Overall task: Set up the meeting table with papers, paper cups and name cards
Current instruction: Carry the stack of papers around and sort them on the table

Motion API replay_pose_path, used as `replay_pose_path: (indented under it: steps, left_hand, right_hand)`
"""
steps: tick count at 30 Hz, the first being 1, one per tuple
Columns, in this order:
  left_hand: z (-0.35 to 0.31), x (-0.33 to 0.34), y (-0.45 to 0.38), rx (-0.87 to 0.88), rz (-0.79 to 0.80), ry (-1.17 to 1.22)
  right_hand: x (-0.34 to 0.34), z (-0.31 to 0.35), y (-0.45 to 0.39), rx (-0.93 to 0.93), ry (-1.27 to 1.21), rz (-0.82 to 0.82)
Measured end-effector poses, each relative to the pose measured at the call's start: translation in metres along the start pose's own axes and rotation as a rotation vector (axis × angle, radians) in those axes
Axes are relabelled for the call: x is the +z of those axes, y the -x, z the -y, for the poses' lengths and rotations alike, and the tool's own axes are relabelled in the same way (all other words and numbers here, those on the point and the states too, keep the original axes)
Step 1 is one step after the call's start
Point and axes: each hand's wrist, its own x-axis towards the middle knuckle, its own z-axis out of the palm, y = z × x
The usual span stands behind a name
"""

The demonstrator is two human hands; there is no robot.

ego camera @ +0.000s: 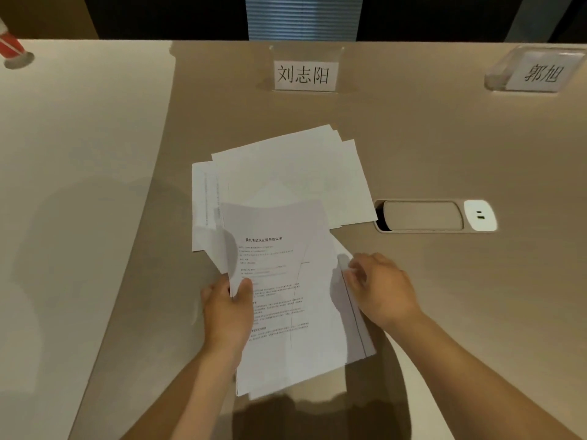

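Beige tabletop [444, 312] fills the view, with a paler section on the left and dark panels behind the far edge. A printed sheet [279, 296] sits at the near centre, raised and bowed above the other papers. The left hand [227, 308] pinches its left edge, thumb on top and fingers underneath. The right hand [379, 289] rests at its right edge, fingers curled onto the edges of the sheets below; whether it grips them I cannot tell. Beyond lies a loose, fanned pile of papers [295, 173], flat on the table. Just right of the pile is a recessed socket panel [435, 215]. At the far edge stand 2 clear name cards, 1 at centre [305, 74], 1 at right [536, 71]. A red-and-white object [12, 47], possibly a paper cup, lies tipped at far left.
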Motion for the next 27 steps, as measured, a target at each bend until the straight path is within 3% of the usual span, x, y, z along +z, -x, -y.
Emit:
replay_pose_path:
  steps: [3,7,11,15,18,22,27]
  left_hand:
    - [-0.002,0.003,0.000,-0.034,-0.086,-0.030]
    - [0.002,0.004,-0.004,-0.064,-0.046,0.045]
    - [0.001,0.007,-0.003,-0.047,-0.044,0.083]
    - [-0.002,0.004,0.001,-0.017,0.017,0.050]
    - [-0.006,0.001,0.000,0.141,0.118,-0.113]
    - [-0.003,-0.007,-0.039,0.553,-0.057,-0.583]
    - [-0.023,-0.009,-0.092,0.588,0.023,-1.056]
  right_hand:
    - [0.002,0.007,-0.005,0.043,-0.056,-0.008]
    - [0.007,0.024,-0.003,0.118,-0.076,0.097]
    - [0.011,0.032,-0.002,0.289,-0.376,0.166]
    - [0.004,0.025,-0.003,0.298,-0.559,0.127]
    - [0.002,0.013,-0.004,0.272,-0.703,0.125]
    - [0.001,-0.010,0.003,0.299,-0.876,0.044]
    - [-0.014,-0.032,0.002,0.375,-1.111,-0.006]
